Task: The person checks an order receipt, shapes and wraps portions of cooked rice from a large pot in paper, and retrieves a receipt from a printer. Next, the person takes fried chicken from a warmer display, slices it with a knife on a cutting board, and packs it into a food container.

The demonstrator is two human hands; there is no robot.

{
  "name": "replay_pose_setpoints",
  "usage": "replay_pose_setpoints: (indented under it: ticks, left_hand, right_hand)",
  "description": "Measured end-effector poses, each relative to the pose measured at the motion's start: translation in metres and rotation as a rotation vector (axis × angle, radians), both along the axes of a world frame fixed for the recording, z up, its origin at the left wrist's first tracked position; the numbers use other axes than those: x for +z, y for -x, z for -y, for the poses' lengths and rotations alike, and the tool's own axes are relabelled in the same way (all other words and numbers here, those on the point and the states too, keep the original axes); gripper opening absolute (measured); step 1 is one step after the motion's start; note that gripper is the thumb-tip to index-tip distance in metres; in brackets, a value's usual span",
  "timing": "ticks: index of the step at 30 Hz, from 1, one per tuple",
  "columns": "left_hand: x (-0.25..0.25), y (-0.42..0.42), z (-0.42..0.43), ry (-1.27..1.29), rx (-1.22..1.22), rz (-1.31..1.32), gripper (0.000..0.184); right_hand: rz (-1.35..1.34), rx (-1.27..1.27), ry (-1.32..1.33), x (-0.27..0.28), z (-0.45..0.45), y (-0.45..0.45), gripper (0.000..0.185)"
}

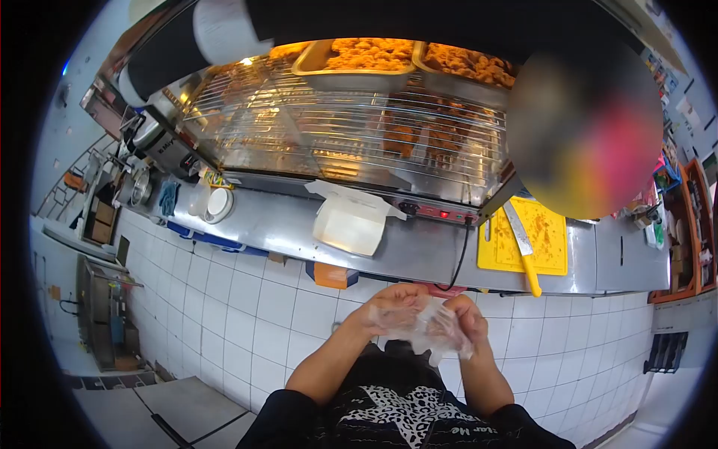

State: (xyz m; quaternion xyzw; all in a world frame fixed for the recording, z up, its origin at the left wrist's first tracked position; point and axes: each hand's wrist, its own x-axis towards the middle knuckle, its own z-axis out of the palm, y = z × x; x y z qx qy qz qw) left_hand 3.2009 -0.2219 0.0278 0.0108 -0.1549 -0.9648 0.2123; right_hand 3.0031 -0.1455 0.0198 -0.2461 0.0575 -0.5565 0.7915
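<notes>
In front of my body, a thin clear plastic glove hangs crumpled between my two hands. My left hand is closed on one side of it, and part of the film lies over the fingers. The other side is pinched by my right hand. Beyond my hands, an open white takeaway box stands on the steel counter with its lid folded back. To the right, a knife with a yellow handle rests on a yellow cutting board strewn with crumbs.
A heated display case with wire racks stands along the counter's back, with trays of fried food on top. Its black power cord hangs over the front edge. White tubs and a blue cloth sit at the left.
</notes>
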Motion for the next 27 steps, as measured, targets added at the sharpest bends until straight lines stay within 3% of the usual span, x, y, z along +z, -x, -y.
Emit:
replay_pose_setpoints:
  ticks: [2,4,5,7,11,12,15,16,19,22,25,27]
  left_hand:
    - [0.003,-0.028,0.0,-0.052,0.086,-0.015,0.042]
    - [0.018,-0.068,-0.002,-0.022,0.373,0.138,0.042]
    - [0.025,-0.089,-0.003,0.0,0.508,0.235,0.043]
    - [-0.028,-0.128,-0.012,0.044,1.053,0.516,0.043]
    - [0.026,-0.217,-0.043,0.94,1.484,1.299,0.042]
    - [0.038,-0.234,-0.046,0.952,1.49,1.407,0.043]
    - [0.03,-0.292,-0.056,1.079,1.345,1.422,0.031]
    - [0.037,-0.303,-0.056,1.019,1.4,1.386,0.028]
    - [0.056,-0.339,-0.059,0.722,1.548,1.308,0.038]
    - [0.059,-0.38,-0.057,0.747,1.497,1.278,0.048]
    - [0.095,-0.39,-0.051,0.417,1.634,0.785,0.064]
    - [0.1,-0.406,-0.048,0.438,1.722,0.751,0.068]
  right_hand:
    - [-0.085,-0.057,0.062,0.039,0.014,-0.049,0.078]
    - [0.059,-0.023,0.011,0.074,0.028,-0.101,0.103]
    - [0.032,-0.008,0.02,0.084,0.04,-0.123,0.105]
    - [-0.023,0.018,0.032,0.099,0.059,-0.166,0.111]
    - [-0.311,0.116,0.055,0.077,0.078,-0.262,0.114]
    - [-0.367,0.18,0.104,0.07,0.079,-0.289,0.111]
    - [-0.318,0.172,0.086,0.053,0.067,-0.369,0.101]
    - [-0.348,0.186,0.161,0.036,0.068,-0.383,0.098]
    - [-0.469,0.198,0.406,0.009,0.084,-0.426,0.091]
    - [-0.648,0.131,0.582,0.036,0.084,-0.464,0.083]
    - [-0.746,0.093,0.626,0.055,0.076,-0.49,0.075]
    - [-0.832,0.156,0.663,0.08,0.065,-0.498,0.068]
